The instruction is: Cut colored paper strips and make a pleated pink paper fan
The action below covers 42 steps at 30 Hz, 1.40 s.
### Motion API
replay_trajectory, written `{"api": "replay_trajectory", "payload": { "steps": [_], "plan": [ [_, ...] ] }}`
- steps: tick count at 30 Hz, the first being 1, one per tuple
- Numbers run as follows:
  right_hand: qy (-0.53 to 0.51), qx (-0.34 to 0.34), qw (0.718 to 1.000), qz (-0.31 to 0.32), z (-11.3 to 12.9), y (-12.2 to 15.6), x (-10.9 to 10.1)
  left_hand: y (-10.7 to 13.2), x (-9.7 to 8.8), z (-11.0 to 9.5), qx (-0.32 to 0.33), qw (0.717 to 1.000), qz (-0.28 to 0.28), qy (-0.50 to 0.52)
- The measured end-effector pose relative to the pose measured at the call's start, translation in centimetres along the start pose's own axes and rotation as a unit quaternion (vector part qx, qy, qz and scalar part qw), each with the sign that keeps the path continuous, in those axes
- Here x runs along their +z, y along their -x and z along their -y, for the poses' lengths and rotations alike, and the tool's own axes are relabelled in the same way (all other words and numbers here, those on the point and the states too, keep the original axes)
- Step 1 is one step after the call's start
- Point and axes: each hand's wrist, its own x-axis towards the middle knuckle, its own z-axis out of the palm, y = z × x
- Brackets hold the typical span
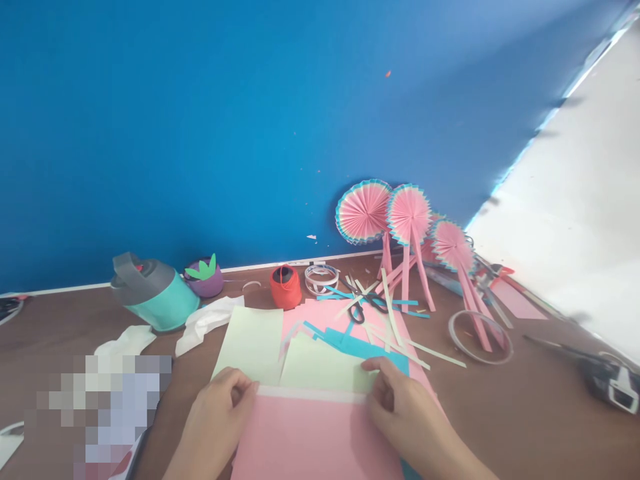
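Note:
A pink paper sheet (315,440) lies in front of me, with a narrow pale strip (310,395) along its far edge. My left hand (220,407) is closed, thumb and forefinger pinching the left end of that edge. At the other end, my right hand (405,407) grips the corner with curled fingers, its forefinger reaching over a pale green sheet (320,367). Another green sheet (253,340) rests farther left. Blue paper (360,343) and more pink paper lie underneath. The right fingertips are partly hidden.
Scissors (356,312) lie among cut paper strips (395,327). Folded pink paper rosettes (410,213) lean at the wall. Behind the sheets stand red yarn (286,288) and tape rolls (321,279). A teal container (163,300), tissues (213,320) and a purple pot (206,280) are left; a larger ring (480,337) is right.

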Motion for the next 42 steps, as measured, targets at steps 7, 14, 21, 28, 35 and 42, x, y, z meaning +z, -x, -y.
{"api": "replay_trajectory", "payload": {
  "steps": [7, 14, 21, 28, 35, 42],
  "plan": [
    [0.001, 0.003, 1.000, -0.002, -0.1, -0.1, 0.1, -0.1, 0.0, 0.4, -0.001, 1.000, 0.014, -0.014],
    [0.006, -0.002, 1.000, -0.019, -0.2, -0.1, 0.4, 0.0, 0.1, 0.2, 0.003, 1.000, 0.015, -0.022],
    [0.018, 0.001, 1.000, -0.014, 0.4, 0.0, 0.2, 0.0, 0.3, 0.1, 0.026, 0.998, -0.005, -0.055],
    [0.027, -0.005, 1.000, -0.013, -0.1, 0.0, 0.3, 0.1, 0.3, -0.2, 0.026, 0.997, 0.004, -0.071],
    [0.040, -0.030, 0.998, -0.038, -1.0, -0.6, -0.3, 0.1, 0.4, -0.1, 0.041, 0.998, -0.020, -0.046],
    [-0.085, -0.020, 0.996, 0.025, -1.5, -0.7, -0.7, -0.2, -0.3, 0.5, 0.079, 0.994, -0.053, 0.050]
  ]
}}
